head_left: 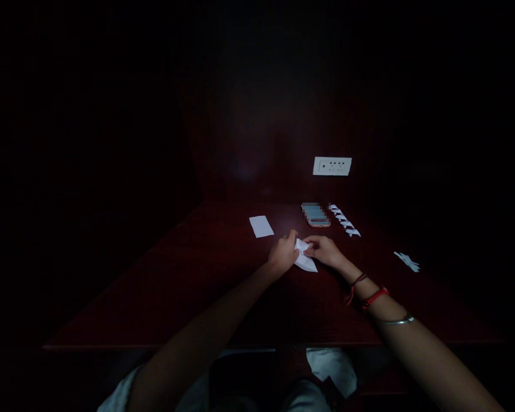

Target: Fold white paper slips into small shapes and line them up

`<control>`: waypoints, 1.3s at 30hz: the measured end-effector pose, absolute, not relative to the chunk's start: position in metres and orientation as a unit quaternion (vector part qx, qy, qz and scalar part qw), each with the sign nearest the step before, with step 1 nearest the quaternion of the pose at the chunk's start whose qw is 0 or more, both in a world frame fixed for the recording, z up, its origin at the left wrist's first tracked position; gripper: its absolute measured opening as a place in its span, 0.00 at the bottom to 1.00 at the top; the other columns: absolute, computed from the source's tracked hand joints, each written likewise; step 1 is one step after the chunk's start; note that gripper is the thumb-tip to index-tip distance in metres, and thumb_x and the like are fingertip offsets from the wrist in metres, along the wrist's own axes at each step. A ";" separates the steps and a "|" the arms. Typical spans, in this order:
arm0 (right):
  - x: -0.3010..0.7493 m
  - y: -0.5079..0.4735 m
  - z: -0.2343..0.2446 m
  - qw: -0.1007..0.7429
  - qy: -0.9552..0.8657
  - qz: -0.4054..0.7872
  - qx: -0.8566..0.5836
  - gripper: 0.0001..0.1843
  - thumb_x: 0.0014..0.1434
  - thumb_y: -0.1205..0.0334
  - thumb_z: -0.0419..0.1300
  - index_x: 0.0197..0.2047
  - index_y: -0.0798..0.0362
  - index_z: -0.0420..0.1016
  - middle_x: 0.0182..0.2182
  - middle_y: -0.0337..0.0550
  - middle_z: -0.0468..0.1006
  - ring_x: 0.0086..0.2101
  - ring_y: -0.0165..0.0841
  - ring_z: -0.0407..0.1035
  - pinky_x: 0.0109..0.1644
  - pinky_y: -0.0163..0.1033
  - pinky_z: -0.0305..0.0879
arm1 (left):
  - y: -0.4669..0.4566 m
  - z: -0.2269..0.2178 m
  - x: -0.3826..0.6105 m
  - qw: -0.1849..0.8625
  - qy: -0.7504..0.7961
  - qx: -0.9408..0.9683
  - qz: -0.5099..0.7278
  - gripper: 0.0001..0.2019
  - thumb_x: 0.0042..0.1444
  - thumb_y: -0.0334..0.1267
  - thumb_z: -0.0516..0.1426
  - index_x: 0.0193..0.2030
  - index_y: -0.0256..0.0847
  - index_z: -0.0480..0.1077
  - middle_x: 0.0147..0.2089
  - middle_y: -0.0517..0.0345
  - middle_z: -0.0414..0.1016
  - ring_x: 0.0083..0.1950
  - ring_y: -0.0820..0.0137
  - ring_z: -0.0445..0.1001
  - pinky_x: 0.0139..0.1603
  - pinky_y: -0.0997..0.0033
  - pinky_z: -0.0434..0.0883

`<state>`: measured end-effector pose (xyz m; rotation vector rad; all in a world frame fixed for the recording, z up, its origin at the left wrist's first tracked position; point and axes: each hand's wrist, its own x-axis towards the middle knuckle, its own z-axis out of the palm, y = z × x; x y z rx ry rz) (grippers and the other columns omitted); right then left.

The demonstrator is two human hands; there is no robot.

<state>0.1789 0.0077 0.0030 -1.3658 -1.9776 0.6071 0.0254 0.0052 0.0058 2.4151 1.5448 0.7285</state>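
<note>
My left hand (283, 253) and my right hand (325, 250) meet over a small folded piece of white paper (305, 261) on the dark red table (206, 274). Both hands pinch the paper, the left from its left side, the right from its right side. The paper's pointed lower end sticks out below my fingers and rests on the table. My right wrist wears red cords and a thin metal bangle.
A flat white sheet (261, 226) lies left of my hands. A phone (315, 214) lies beyond them, with a row of several small folded paper shapes (344, 221) beside it. Another folded shape (407, 261) lies at the right. A white wall socket (332, 166) sits behind. The room is very dark.
</note>
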 end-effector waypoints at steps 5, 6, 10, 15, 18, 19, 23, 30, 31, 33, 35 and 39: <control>0.179 0.008 0.002 0.320 -0.751 0.236 -0.527 0.14 0.39 0.65 0.57 0.34 0.54 0.70 0.22 0.35 0.71 0.24 0.25 0.64 0.29 0.29 0.58 | 0.005 0.008 0.023 0.108 0.508 0.813 0.262 0.13 0.47 0.31 0.50 0.41 0.39 0.58 0.34 0.55 0.67 0.34 0.72 0.67 0.32 0.77 0.62; 0.179 0.008 0.002 0.320 -0.750 0.236 -0.528 0.14 0.39 0.65 0.57 0.34 0.54 0.70 0.22 0.35 0.71 0.24 0.25 0.64 0.29 0.29 0.58 | 0.005 0.009 0.022 0.111 0.508 0.813 0.261 0.11 0.47 0.30 0.49 0.39 0.39 0.59 0.34 0.56 0.67 0.33 0.72 0.67 0.32 0.77 0.62; 0.178 0.008 0.003 0.326 -0.750 0.235 -0.525 0.15 0.39 0.66 0.56 0.35 0.54 0.70 0.21 0.35 0.71 0.24 0.25 0.64 0.29 0.29 0.58 | 0.004 0.011 0.022 0.105 0.517 0.812 0.249 0.07 0.47 0.30 0.48 0.35 0.38 0.61 0.31 0.56 0.67 0.32 0.71 0.66 0.31 0.76 0.61; 0.177 0.009 0.002 0.340 -0.748 0.250 -0.513 0.14 0.42 0.65 0.54 0.36 0.54 0.71 0.23 0.37 0.73 0.24 0.26 0.65 0.28 0.29 0.59 | 0.004 0.010 0.022 0.074 0.520 0.816 0.240 0.07 0.46 0.32 0.49 0.35 0.38 0.60 0.32 0.56 0.67 0.33 0.70 0.66 0.32 0.76 0.61; 0.176 0.011 -0.001 0.356 -0.739 0.262 -0.509 0.11 0.44 0.65 0.53 0.32 0.55 0.71 0.22 0.38 0.73 0.24 0.26 0.65 0.28 0.30 0.59 | 0.004 0.009 0.022 0.058 0.512 0.821 0.247 0.06 0.47 0.33 0.49 0.34 0.38 0.60 0.32 0.55 0.67 0.34 0.70 0.66 0.33 0.76 0.61; 0.176 0.011 -0.002 0.363 -0.735 0.267 -0.507 0.11 0.43 0.65 0.53 0.31 0.55 0.71 0.21 0.38 0.73 0.23 0.27 0.65 0.28 0.30 0.60 | 0.004 0.008 0.022 0.055 0.509 0.822 0.251 0.06 0.46 0.33 0.49 0.34 0.38 0.60 0.32 0.55 0.67 0.34 0.70 0.66 0.33 0.76 0.61; 0.175 0.012 -0.002 0.383 -0.712 0.307 -0.502 0.08 0.41 0.67 0.54 0.28 0.55 0.71 0.20 0.38 0.73 0.23 0.27 0.66 0.28 0.31 0.60 | 0.004 0.009 0.021 0.074 0.499 0.822 0.265 0.07 0.46 0.29 0.49 0.34 0.39 0.60 0.30 0.58 0.67 0.31 0.72 0.66 0.31 0.77 0.62; 0.174 0.010 0.000 0.395 -0.691 0.371 -0.479 0.08 0.39 0.68 0.53 0.27 0.56 0.68 0.19 0.37 0.72 0.21 0.26 0.65 0.24 0.28 0.57 | 0.005 0.008 0.016 0.259 0.489 0.788 0.269 0.09 0.49 0.26 0.44 0.36 0.39 0.58 0.21 0.64 0.63 0.17 0.80 0.64 0.15 0.84 0.59; 0.174 0.010 0.000 0.397 -0.691 0.369 -0.479 0.08 0.39 0.69 0.53 0.27 0.56 0.68 0.19 0.37 0.72 0.21 0.26 0.64 0.23 0.28 0.57 | 0.005 0.008 0.016 0.272 0.487 0.783 0.277 0.09 0.48 0.25 0.44 0.36 0.39 0.58 0.21 0.65 0.63 0.17 0.80 0.64 0.14 0.85 0.58; 0.174 0.010 0.001 0.400 -0.695 0.363 -0.476 0.08 0.39 0.69 0.53 0.27 0.56 0.68 0.20 0.37 0.72 0.21 0.25 0.63 0.23 0.28 0.56 | 0.004 0.009 0.017 0.291 0.480 0.774 0.293 0.08 0.48 0.24 0.44 0.34 0.39 0.58 0.22 0.65 0.62 0.18 0.81 0.65 0.13 0.87 0.59; 0.174 0.010 0.002 0.403 -0.697 0.359 -0.472 0.09 0.39 0.69 0.53 0.27 0.56 0.69 0.20 0.37 0.72 0.20 0.25 0.63 0.22 0.28 0.55 | 0.003 0.010 0.018 0.312 0.478 0.763 0.304 0.08 0.47 0.23 0.45 0.32 0.38 0.58 0.24 0.64 0.62 0.19 0.81 0.67 0.14 0.88 0.60; 0.173 0.008 0.005 0.398 -0.690 0.386 -0.464 0.09 0.39 0.68 0.54 0.28 0.57 0.70 0.20 0.37 0.72 0.20 0.24 0.62 0.21 0.27 0.54 | 0.004 0.011 0.017 0.365 0.485 0.728 0.318 0.08 0.45 0.22 0.46 0.30 0.38 0.57 0.27 0.63 0.62 0.21 0.81 0.68 0.16 0.87 0.63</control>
